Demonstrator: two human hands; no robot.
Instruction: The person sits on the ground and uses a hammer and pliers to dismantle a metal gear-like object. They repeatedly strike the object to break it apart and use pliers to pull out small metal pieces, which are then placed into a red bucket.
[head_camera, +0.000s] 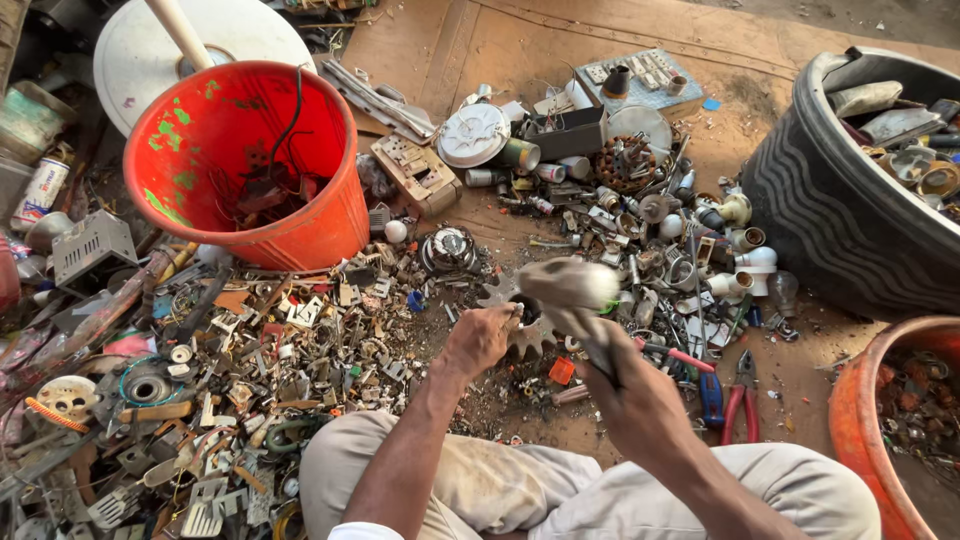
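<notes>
On ground between seated knees: left hand (482, 338) clenched on toothed grey metal gear (522, 322); right hand (640, 395) gripping blurred steel-headed hammer (572, 292) raised just above it; red-handled pliers (741, 400) nearby.

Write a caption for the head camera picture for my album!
Right hand raises a hammer over a gear held by the left hand.

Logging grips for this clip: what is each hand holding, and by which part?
The right hand grips a hammer by its handle, head raised and blurred. The left hand holds a toothed metal gear at its edge, on the ground.
</notes>
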